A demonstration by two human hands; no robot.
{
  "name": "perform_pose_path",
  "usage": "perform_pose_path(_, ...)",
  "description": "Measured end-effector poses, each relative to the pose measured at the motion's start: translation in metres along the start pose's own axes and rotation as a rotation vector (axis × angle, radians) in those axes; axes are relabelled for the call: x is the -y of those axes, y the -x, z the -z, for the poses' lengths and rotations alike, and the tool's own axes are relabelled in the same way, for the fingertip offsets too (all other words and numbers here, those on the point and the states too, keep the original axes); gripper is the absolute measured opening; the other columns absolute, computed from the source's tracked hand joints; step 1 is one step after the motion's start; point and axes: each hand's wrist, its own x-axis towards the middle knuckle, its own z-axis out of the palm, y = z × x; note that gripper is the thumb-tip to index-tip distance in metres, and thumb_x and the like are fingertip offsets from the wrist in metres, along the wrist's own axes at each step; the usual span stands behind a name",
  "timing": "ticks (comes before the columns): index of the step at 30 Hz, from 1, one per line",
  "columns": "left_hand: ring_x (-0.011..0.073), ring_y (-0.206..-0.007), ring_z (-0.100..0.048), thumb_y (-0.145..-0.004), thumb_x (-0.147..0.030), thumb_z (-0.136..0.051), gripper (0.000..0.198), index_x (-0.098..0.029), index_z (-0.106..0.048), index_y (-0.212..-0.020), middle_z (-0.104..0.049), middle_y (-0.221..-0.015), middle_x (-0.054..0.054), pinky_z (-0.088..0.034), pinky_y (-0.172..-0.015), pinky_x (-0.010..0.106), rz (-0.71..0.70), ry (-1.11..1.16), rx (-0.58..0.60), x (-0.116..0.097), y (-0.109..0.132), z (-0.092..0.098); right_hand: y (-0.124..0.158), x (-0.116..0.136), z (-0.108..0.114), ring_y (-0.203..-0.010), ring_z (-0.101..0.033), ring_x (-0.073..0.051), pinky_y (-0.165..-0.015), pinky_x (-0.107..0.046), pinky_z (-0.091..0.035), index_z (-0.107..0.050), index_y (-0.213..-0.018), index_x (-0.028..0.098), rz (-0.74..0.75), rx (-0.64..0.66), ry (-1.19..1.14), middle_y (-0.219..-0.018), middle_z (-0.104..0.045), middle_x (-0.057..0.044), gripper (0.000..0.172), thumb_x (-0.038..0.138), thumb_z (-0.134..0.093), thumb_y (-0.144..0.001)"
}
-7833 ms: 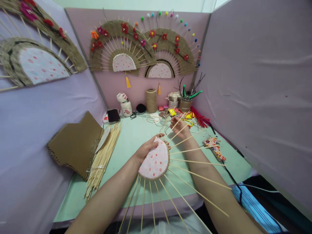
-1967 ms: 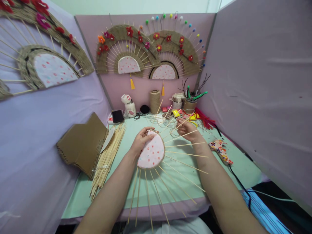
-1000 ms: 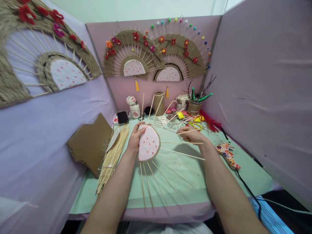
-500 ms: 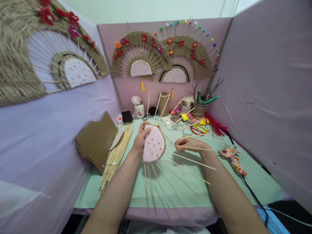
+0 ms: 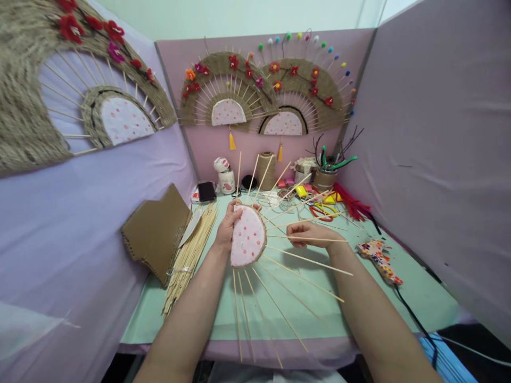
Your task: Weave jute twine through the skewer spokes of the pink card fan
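My left hand (image 5: 228,226) grips the straight edge of a half-round fan frame (image 5: 248,236), thumb on its white face with pink-red spots, fingers behind. Thin wooden sticks (image 5: 307,259) spread out from the curved, brown-bound rim, upward, to the right and downward. To the right of the rim is my right hand (image 5: 305,234), closed with its fingers curled in, behind one of the sticks. What it pinches, if anything, is too fine to make out.
Left of the frame lie bundled sticks (image 5: 189,255) and cut cardboard (image 5: 155,231). A twine spool (image 5: 266,170), scissors (image 5: 323,213), red fuzzy stems (image 5: 353,202) and a pot with green-handled pliers (image 5: 325,178) stand behind. A flower-patterned glue gun (image 5: 379,260) with a cord lies right.
The fan frame and my left hand have shifted slightly left in view, with the sticks tilting a little. My right hand stays closed in nearly the same place.
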Motion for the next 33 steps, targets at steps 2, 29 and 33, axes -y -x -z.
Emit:
perform_pose_path(2, 0.0230, -0.098, -0.063, -0.071, -0.028, -0.064, 0.041, -0.028, -0.042, -0.106, -0.066, -0.102, 0.003, -0.049, -0.081, 0.036, -0.009, -0.017, -0.006, 0.000, -0.001, 0.001, 0.000, -0.002, 0.002, -0.047, -0.038, -0.007, -0.045, -0.020, -0.026, -0.053, -0.066, 0.015, 0.004, -0.010, -0.024, -0.053, -0.049, 0.004, 0.030, 0.042, -0.063, -0.074)
perform_pose_path(29, 0.0233, -0.095, -0.065, -0.070, -0.024, -0.067, 0.037, -0.025, -0.041, -0.095, -0.066, -0.099, 0.002, -0.049, -0.079, 0.037, 0.078, -0.024, 0.022, -0.002, -0.002, 0.002, 0.006, -0.009, 0.032, -0.043, -0.024, -0.007, -0.044, -0.023, -0.025, -0.052, -0.079, 0.023, 0.323, -0.513, -0.552, -0.054, -0.038, 0.007, 0.024, 0.041, -0.066, -0.069)
perform_pose_path(33, 0.0245, -0.094, -0.065, -0.071, -0.023, -0.066, 0.035, -0.024, -0.041, -0.096, -0.067, -0.097, 0.003, -0.050, -0.076, 0.036, 0.145, -0.051, 0.091, 0.001, -0.001, 0.002, 0.008, -0.004, 0.038, -0.046, -0.026, -0.007, -0.046, -0.024, -0.029, -0.055, -0.084, 0.025, 0.408, -0.664, -0.644, -0.076, -0.056, 0.003, 0.021, 0.039, -0.064, -0.070)
